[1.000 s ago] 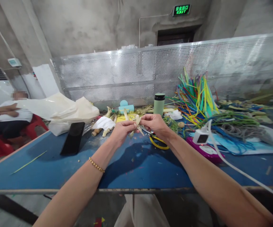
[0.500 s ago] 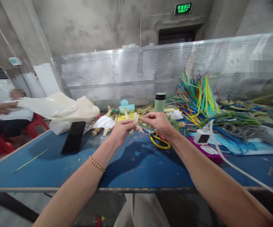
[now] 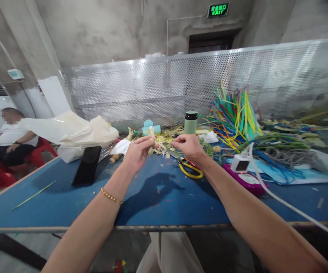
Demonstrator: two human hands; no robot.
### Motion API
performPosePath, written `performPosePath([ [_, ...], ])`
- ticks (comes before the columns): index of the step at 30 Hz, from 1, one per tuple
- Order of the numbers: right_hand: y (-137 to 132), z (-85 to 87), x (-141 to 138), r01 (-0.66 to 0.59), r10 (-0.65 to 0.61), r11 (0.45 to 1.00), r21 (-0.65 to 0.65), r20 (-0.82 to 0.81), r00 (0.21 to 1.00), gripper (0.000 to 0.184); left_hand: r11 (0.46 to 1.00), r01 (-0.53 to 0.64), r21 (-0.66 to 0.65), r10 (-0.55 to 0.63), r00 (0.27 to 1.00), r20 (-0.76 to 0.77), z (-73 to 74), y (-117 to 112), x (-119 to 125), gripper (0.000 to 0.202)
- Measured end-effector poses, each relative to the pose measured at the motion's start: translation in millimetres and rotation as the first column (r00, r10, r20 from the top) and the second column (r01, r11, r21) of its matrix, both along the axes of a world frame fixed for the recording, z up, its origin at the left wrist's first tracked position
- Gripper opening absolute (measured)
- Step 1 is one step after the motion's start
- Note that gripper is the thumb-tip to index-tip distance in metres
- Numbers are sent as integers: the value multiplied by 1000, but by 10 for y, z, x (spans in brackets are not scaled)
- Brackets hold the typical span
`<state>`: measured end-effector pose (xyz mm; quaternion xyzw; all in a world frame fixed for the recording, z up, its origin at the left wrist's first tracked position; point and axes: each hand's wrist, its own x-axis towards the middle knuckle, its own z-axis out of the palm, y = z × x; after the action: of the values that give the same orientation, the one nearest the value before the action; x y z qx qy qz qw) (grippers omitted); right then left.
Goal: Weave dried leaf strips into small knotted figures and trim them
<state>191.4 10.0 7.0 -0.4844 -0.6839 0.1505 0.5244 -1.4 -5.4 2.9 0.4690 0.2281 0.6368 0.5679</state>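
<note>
My left hand (image 3: pixel 138 152) is closed in a pinch on a small pale, husk-like piece (image 3: pixel 152 132) that sticks up above the fingertips. Across a gap to its right, my right hand (image 3: pixel 191 147) has thumb and fingertips pressed together; whatever lies between them, if anything, is too small to make out. Below that hand, scissors with yellow and red handles (image 3: pixel 191 172) rest on the blue table (image 3: pixel 158 208). Pale scraps (image 3: pixel 161 147) and green plant bits lie behind and between the hands. A green thermos with a black lid (image 3: pixel 191 123) stands just beyond my right hand.
To the left lie a black phone (image 3: pixel 86 166), a thin green strip (image 3: pixel 35 194) and a big pale plastic bag (image 3: pixel 87 131). Colourful strips (image 3: pixel 238 115), cord coils (image 3: pixel 286 151) and a magenta power strip (image 3: pixel 247 182) with a white cable occupy the right. A person sits at far left.
My hands have moved apart. The left one has drawn leftward with the pale piece, which was between both hands before; the right has barely moved. The seated person's arms have lowered.
</note>
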Motion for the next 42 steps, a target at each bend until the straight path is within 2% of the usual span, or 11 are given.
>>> performPosePath([
  [9, -105, 11, -148, -313, 206, 927, -207, -417, 885, 34, 986, 113, -122, -129, 983, -133, -98, -55, 137, 19],
  [14, -104, -25, -183, -387, 271, 903, -185, -452, 850, 40, 982, 149, -113, -167, 971, -170, -113, -51, 141, 15],
  [20, -82, -19, -125, -340, 248, 923, -180, -396, 884, 36, 988, 109, -107, -124, 982, -144, -51, -21, 33, 14],
  [25, -17, -115, -75, -432, 375, 828, -358, -220, 901, 29, 991, 111, -80, -117, 990, -73, 60, 14, -113, 10],
  [28, 25, -126, -29, -403, 405, 861, -310, -63, 912, 21, 997, 67, -49, -66, 998, 22, 128, 57, -218, 5],
  [30, 71, -96, 45, -287, 325, 924, -252, 123, 938, 20, 998, 29, -60, -24, 997, 77, 164, 82, -276, 5],
  [32, 135, -58, 144, -78, 126, 987, -141, 376, 918, 23, 997, 6, -70, 0, 996, 94, 184, 93, -305, 6],
  [35, 208, -15, 263, 110, -32, 987, -115, 534, 845, 19, 998, 2, -64, 1, 999, 53, 172, 72, -274, 7],
  [38, 156, 18, 241, 75, -36, 994, -83, 398, 917, 12, 997, 2, -73, -6, 999, -47, 114, 12, -163, 9],
  [40, 48, 41, 152, -113, 136, 981, -160, 139, 981, 24, 995, 20, -101, -32, 993, -116, 66, -30, -77, 11],
  [42, -77, 61, 51, -390, 372, 885, -254, -118, 921, 31, 994, 57, -90, -71, 983, -168, 30, -62, -8, 11],
])
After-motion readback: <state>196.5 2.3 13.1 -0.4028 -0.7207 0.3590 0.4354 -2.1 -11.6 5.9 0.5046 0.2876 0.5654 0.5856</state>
